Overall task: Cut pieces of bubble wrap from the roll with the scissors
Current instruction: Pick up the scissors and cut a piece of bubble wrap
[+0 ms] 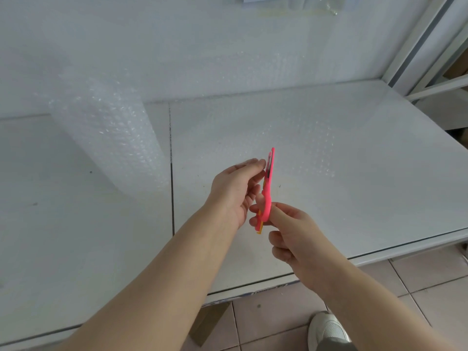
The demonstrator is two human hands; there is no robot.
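Observation:
Pink scissors point(268, 184) stand almost upright above the white table point(76, 236), blades closed and tip pointing away. My right hand point(291, 236) grips their pink and yellow handle from below. My left hand point(238, 191) holds the blade part from the left, fingertips at the blade and thumb near the handle. A roll of clear bubble wrap point(111, 138) stands on the table at the left. A sheet of bubble wrap point(291, 133) from it lies flat on the table behind the scissors.
A white wall panel rises behind the table. A metal shelf frame point(425, 54) stands at the right. The table's front edge runs diagonally above a tiled floor point(417, 282), where a white shoe point(326, 328) shows. A seam point(171, 173) divides the tabletop.

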